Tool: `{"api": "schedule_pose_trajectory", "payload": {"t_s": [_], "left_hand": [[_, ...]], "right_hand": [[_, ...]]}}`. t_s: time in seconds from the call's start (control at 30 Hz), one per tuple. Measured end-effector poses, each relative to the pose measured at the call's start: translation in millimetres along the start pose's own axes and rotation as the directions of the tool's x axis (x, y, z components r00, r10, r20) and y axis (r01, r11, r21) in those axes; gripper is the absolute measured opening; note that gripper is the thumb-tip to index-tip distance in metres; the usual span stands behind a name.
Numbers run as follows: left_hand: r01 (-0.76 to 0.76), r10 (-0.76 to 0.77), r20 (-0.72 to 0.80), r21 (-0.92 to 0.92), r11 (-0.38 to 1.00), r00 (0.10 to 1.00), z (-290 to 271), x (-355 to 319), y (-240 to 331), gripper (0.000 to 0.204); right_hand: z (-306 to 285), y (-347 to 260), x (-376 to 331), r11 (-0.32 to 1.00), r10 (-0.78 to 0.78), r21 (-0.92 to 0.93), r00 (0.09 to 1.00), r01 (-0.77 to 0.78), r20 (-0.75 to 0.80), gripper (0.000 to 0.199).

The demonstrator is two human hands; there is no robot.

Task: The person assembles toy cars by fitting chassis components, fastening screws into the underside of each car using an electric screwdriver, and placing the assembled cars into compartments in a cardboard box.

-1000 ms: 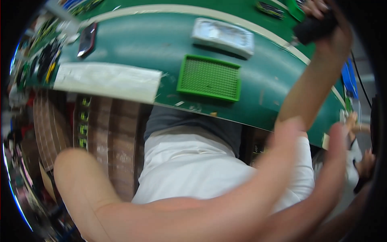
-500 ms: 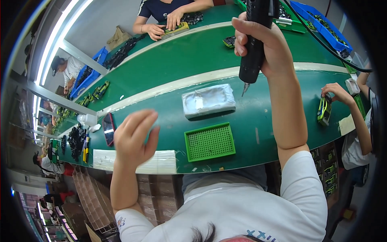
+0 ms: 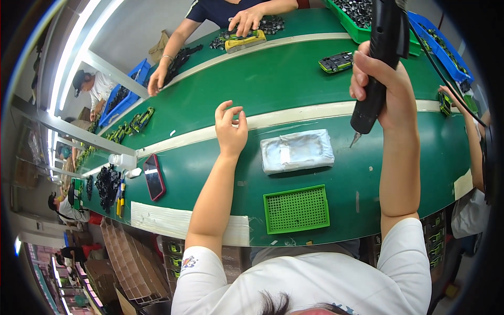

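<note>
My right hand (image 3: 391, 89) is wrapped round a black electric screwdriver (image 3: 374, 79), held up over the bench with its bit pointing down and left. Nothing shows in my left hand (image 3: 231, 128), which is raised over the white strip with its fingers loosely bent and apart. A block wrapped in pale blue-white material (image 3: 297, 151), with a hollow in its top, lies between my arms. Closer to me is a green perforated tray (image 3: 296, 209) with no parts visible in it. Beyond the strip, near the screwdriver, a black and green toy car part (image 3: 336, 62) rests on the belt.
Across the belt a co-worker's hand (image 3: 245, 21) is on a yellow fixture (image 3: 245, 41). A red-edged phone (image 3: 154, 177), black parts (image 3: 107, 184) and yellow-handled tools (image 3: 121, 197) lie at left. The screwdriver's cable (image 3: 436, 63) runs right. A neighbour holds a green piece (image 3: 445, 102).
My left hand has moved forward and right. My right hand has shifted right with the screwdriver. The co-worker opposite has reached one hand leftward; the neighbour's green piece is farther off.
</note>
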State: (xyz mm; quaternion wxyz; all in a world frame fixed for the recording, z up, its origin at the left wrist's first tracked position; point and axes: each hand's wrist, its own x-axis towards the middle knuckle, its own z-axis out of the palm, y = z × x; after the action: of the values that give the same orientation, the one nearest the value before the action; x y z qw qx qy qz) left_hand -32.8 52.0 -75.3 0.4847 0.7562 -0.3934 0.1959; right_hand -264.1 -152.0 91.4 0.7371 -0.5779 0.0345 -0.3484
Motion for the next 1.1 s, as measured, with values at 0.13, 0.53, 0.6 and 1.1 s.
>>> {"api": "schedule_pose_trajectory", "payload": {"t_s": [0.13,0.53,0.6,1.1], "left_hand": [[0.083,-0.085,-0.086,-0.024,0.996,0.993,-8,15,-3,0.009],[-0.316,0.262,0.36,0.102,0.943,0.895,64,103,-34,0.035],[-0.305,0.247,0.394,0.09,0.948,0.885,77,115,-44,0.038],[-0.08,0.009,0.624,0.086,0.993,0.782,109,129,-35,0.043]], "right_hand": [[3,3,1,1.0,0.014,-0.012,1.0,-0.014,-0.026,0.025],[-6,2,9,1.0,0.027,0.007,0.995,-0.026,-0.1,0.024],[-6,0,11,1.0,0.031,0.01,0.992,-0.03,-0.125,0.024],[-18,3,16,0.997,0.073,-0.008,0.989,-0.075,-0.131,0.02]]}}
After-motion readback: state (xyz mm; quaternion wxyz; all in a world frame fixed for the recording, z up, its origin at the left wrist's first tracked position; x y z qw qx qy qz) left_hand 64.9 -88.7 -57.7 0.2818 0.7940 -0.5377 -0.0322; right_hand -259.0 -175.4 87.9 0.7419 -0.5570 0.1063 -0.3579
